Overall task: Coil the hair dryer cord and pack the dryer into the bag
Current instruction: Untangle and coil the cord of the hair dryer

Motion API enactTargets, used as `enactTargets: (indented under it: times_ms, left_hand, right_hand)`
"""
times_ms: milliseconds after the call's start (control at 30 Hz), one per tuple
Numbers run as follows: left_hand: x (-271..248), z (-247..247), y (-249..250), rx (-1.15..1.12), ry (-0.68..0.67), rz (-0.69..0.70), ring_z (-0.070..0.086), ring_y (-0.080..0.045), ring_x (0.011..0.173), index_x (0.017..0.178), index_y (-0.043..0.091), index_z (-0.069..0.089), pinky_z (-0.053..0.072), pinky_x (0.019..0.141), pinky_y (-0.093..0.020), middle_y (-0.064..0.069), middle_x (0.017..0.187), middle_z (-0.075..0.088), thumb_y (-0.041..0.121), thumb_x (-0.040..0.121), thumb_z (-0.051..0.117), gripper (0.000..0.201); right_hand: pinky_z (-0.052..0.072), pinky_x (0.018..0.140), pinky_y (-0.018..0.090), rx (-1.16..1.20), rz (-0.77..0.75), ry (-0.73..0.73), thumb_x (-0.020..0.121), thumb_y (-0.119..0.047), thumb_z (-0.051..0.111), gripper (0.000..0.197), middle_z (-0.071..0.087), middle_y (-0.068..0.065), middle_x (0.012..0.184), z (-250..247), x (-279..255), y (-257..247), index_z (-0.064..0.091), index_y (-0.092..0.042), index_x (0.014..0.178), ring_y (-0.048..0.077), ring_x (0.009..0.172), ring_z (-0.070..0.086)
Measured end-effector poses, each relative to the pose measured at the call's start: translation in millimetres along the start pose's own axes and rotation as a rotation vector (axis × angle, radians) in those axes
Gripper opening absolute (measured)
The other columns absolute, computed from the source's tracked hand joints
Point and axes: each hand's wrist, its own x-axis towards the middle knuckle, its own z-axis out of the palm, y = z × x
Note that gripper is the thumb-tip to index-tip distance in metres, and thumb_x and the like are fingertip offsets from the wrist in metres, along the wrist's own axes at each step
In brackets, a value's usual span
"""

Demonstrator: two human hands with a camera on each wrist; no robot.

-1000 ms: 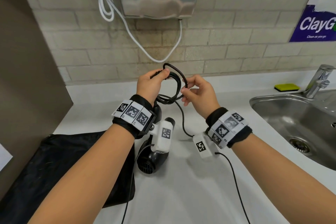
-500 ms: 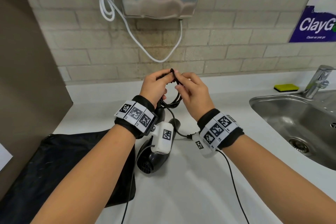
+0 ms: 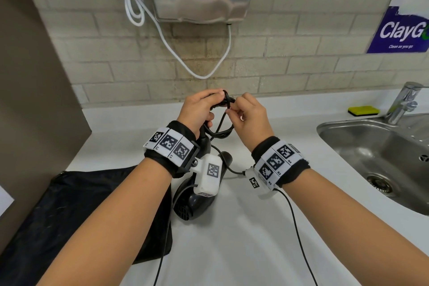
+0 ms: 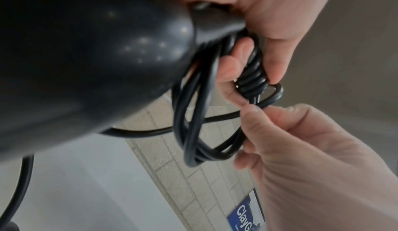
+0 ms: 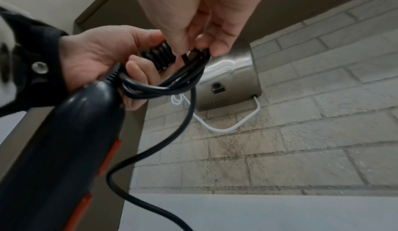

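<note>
left hand (image 3: 197,109): grips coiled hair dryer cord (image 4: 193,115) | right hand (image 3: 249,116): pinches cord loop | black bag (image 3: 69,204): flat on counter (image 3: 232,239)

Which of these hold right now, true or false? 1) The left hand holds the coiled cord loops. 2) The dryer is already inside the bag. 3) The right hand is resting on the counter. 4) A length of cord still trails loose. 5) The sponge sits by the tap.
1) The left hand grips the coiled loops of the black hair dryer cord: true.
2) The black plastic hair dryer is inside the black fabric bag: false; it is outside, beside the bag.
3) The right hand rests on the white counter: false; it pinches the cord at the coil.
4) Cord trails loose: true.
5) The yellow sponge sits by the chrome tap: true.
</note>
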Motion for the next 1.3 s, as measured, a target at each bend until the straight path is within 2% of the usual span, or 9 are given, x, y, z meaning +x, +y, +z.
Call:
enactTargets:
  times_ms: [167, 267, 400, 633, 767, 833, 967, 1133, 1300]
  left_hand:
    - [-5, 4, 2, 0.028, 0.003, 0.015, 0.031, -0.007, 0.042, 0.087, 0.024, 0.068, 0.033, 0.042, -0.017, 0.007, 0.074, 0.068, 0.032, 0.084, 0.066, 0.009]
    - [-4, 4, 2, 0.036, 0.01, 0.021, 0.03, -0.005, 0.039, 0.085, 0.024, 0.069, 0.031, 0.042, -0.018, 0.008, 0.07, 0.067, 0.024, 0.082, 0.069, 0.003]
    - [-6, 5, 2, 0.069, -0.038, 0.048, 0.034, -0.003, 0.036, 0.084, 0.023, 0.067, 0.03, 0.043, -0.019, 0.004, 0.062, 0.058, 0.008, 0.084, 0.063, 0.015]
    - [-5, -5, 3, 0.048, -0.032, 0.04, 0.03, -0.005, 0.037, 0.082, 0.024, 0.069, 0.03, 0.043, -0.02, 0.008, 0.059, 0.061, 0.01, 0.084, 0.064, 0.015]
    - [-4, -11, 6, 0.029, 0.063, 0.037, 0.038, -0.004, 0.04, 0.078, 0.021, 0.07, 0.032, 0.049, -0.019, 0.012, 0.056, 0.064, 0.024, 0.08, 0.071, 0.003]
    - [-3, -12, 7, 0.025, 0.104, 0.055, 0.047, 0.0, 0.043, 0.075, 0.019, 0.069, 0.033, 0.051, -0.017, 0.013, 0.053, 0.064, 0.018, 0.08, 0.071, 0.005]
    - [-3, -17, 8, 0.067, 0.102, 0.072, 0.052, 0.005, 0.053, 0.073, 0.021, 0.069, 0.036, 0.057, -0.016, 0.015, 0.061, 0.066, 0.011, 0.08, 0.069, 0.012]
    - [-11, -17, 17, 0.269, 0.001, 0.126, 0.053, 0.009, 0.048, 0.094, 0.009, 0.07, 0.039, 0.051, -0.006, 0.006, 0.071, 0.061, 0.008, 0.083, 0.065, 0.013]
    - [-15, -15, 15, 0.379, 0.005, 0.09, 0.047, -0.005, 0.054, 0.093, 0.022, 0.069, 0.05, 0.055, -0.027, 0.007, 0.072, 0.056, 0.022, 0.082, 0.067, 0.011]
  right_hand:
    - [0.032, 0.059, 0.014, 0.015, 0.115, 0.004, 0.077, -0.002, 0.066, 0.033, 0.034, -0.01, 0.064, -3, 2, 4, 0.041, -0.017, 0.062, 0.009, 0.059, 0.038]
    - [0.037, 0.063, 0.013, 0.164, 0.255, 0.019, 0.073, -0.005, 0.071, 0.041, 0.043, -0.012, 0.075, -6, 5, 5, 0.038, -0.028, 0.079, 0.006, 0.07, 0.044]
    - [0.04, 0.079, 0.004, 0.274, 0.245, -0.245, 0.082, 0.004, 0.054, 0.035, 0.059, -0.009, 0.091, -6, 7, 8, 0.051, -0.008, 0.115, -0.002, 0.088, 0.055]
    - [0.043, 0.071, 0.019, 0.386, 0.3, -0.363, 0.083, -0.021, 0.046, 0.015, 0.052, -0.013, 0.073, -5, 3, 9, 0.051, -0.035, 0.083, -0.003, 0.067, 0.051]
    - [0.036, 0.062, 0.01, 0.437, 0.287, -0.386, 0.081, -0.037, 0.042, 0.04, 0.049, 0.003, 0.079, -8, -1, 8, 0.057, -0.003, 0.096, -0.006, 0.061, 0.044]
    - [0.035, 0.063, 0.01, 0.412, 0.285, -0.388, 0.082, -0.033, 0.039, 0.046, 0.049, 0.005, 0.082, -9, 2, 8, 0.055, 0.007, 0.099, -0.007, 0.062, 0.044]
    - [0.035, 0.064, 0.006, 0.259, 0.282, -0.439, 0.089, -0.018, 0.047, 0.011, 0.044, -0.011, 0.071, -12, 13, 12, 0.054, -0.011, 0.092, -0.012, 0.062, 0.046]
    - [0.034, 0.059, 0.007, 0.137, 0.266, -0.447, 0.084, -0.001, 0.06, 0.011, 0.039, -0.013, 0.062, -22, 28, 7, 0.054, -0.011, 0.082, -0.013, 0.054, 0.045]
    - [0.035, 0.065, 0.019, 0.199, 0.349, -0.437, 0.088, -0.01, 0.048, 0.008, 0.052, 0.004, 0.077, -23, 38, -4, 0.055, -0.008, 0.085, 0.012, 0.069, 0.045]
